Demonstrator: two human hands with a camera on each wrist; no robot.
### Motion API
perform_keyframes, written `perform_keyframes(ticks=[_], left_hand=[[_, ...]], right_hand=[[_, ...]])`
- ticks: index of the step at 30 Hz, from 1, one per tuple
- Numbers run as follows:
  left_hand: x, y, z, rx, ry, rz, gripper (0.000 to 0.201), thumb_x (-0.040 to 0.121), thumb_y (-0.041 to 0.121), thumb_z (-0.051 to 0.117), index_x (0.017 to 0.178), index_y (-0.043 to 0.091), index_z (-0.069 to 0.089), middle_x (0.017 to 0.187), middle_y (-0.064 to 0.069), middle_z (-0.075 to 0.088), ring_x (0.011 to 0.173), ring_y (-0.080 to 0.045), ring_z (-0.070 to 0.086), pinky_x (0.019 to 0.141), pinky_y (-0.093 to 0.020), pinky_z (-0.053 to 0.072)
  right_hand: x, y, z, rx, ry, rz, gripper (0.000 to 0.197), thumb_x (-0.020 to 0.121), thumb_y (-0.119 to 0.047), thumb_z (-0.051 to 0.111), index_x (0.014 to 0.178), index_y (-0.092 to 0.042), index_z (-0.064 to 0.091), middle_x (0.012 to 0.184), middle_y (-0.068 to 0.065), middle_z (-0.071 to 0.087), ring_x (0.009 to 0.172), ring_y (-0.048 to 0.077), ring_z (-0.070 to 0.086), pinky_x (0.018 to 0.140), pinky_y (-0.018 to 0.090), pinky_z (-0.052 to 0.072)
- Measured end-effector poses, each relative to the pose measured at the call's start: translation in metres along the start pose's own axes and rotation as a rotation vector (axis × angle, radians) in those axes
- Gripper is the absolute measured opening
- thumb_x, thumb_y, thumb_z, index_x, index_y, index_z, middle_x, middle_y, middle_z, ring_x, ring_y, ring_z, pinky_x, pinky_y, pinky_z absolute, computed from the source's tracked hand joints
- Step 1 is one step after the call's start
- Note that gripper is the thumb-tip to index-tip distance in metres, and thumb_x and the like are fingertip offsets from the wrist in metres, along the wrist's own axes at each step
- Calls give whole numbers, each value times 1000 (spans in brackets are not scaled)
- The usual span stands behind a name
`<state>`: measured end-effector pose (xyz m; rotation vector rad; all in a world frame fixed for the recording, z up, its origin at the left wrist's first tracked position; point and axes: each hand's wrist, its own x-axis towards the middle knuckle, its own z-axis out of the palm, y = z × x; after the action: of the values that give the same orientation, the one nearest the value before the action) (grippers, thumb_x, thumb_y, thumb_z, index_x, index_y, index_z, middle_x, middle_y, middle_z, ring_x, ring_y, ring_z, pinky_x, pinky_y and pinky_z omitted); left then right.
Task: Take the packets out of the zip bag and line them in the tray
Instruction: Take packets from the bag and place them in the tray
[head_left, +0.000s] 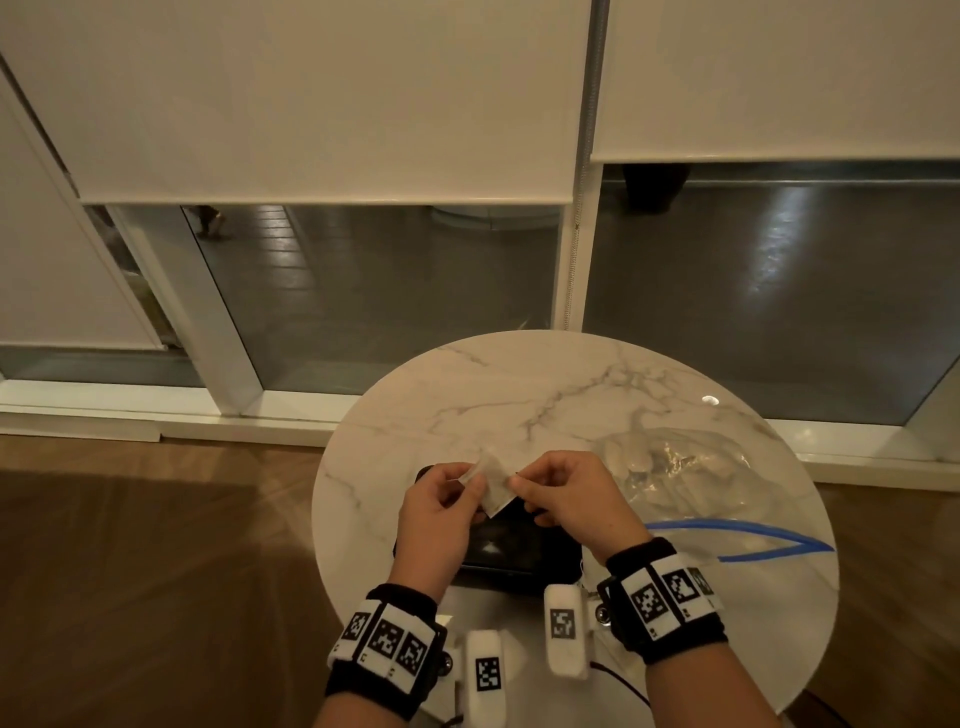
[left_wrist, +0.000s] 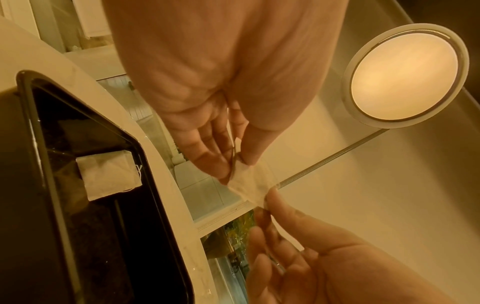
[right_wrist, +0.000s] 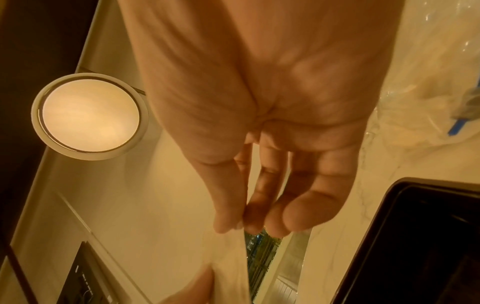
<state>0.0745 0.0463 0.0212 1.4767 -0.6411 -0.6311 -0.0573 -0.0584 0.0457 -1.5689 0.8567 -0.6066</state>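
Note:
A small white packet (head_left: 496, 480) hangs in the air above the black tray (head_left: 519, 551). My left hand (head_left: 470, 480) pinches its left edge and my right hand (head_left: 519, 486) pinches its right edge. The left wrist view shows the same packet (left_wrist: 249, 185) stretched between both hands, with another white packet (left_wrist: 109, 176) lying in the tray (left_wrist: 155, 205). In the right wrist view my right hand (right_wrist: 240, 226) holds the packet (right_wrist: 228, 267) by thumb and finger. The clear zip bag (head_left: 680, 473) with a blue zip strip lies on the table to the right, with pale packets inside.
The round marble table (head_left: 545, 395) stands close to a glass wall with roller blinds. A wooden floor lies to the left. A round lit ceiling lamp (left_wrist: 405, 76) shows in both wrist views. The tray sits near the table's front edge, under my hands.

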Motion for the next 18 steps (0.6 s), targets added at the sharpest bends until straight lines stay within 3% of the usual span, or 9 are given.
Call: perform_keyframes(ticks=[2, 4, 6, 10, 13, 18], left_hand=[[3, -3, -6, 61, 57, -19, 7, 96, 20, 67, 102, 20, 70, 95, 0, 75, 89, -16, 71, 78, -30, 58], [10, -12, -19, 158, 204, -80, 4, 95, 23, 67, 97, 25, 69, 97, 5, 71, 95, -16, 67, 85, -33, 55], [16, -23, -37, 287, 327, -159, 11, 95, 21, 65, 104, 26, 67, 105, 5, 67, 104, -20, 63, 91, -37, 54], [19, -47, -56, 462, 315, -260, 35, 95, 22, 66, 130, 19, 62, 128, -6, 64, 118, -28, 60, 102, -44, 51], [16, -58, -56, 359, 298, -305, 34, 98, 24, 62, 131, 15, 61, 127, -7, 64, 118, -28, 59, 103, -42, 50], [11, -71, -56, 257, 277, -328, 26, 99, 16, 61, 124, 14, 66, 115, -5, 69, 109, -24, 63, 101, -41, 51]], right_hand=[[3, 1, -1, -41, 12, 3, 9, 85, -20, 79, 79, -14, 74, 71, -2, 71, 66, 8, 65, 60, 24, 54], [8, 2, -1, -106, 56, -2, 10, 84, -21, 79, 76, -17, 74, 72, -3, 71, 69, 8, 65, 61, 24, 54], [17, 4, 2, -177, 76, -6, 11, 83, -20, 80, 74, -17, 74, 73, -2, 71, 70, 10, 65, 61, 26, 55], [40, 8, 16, -269, 19, 32, 11, 88, -15, 74, 80, -10, 70, 74, 8, 70, 65, 16, 66, 56, 28, 58], [57, 13, 31, -357, -77, 70, 10, 93, -13, 67, 85, -9, 65, 78, 11, 69, 66, 19, 69, 55, 28, 59], [81, 29, 54, -458, -201, 127, 15, 93, -10, 68, 79, -14, 64, 75, 11, 71, 68, 22, 72, 68, 35, 64]])
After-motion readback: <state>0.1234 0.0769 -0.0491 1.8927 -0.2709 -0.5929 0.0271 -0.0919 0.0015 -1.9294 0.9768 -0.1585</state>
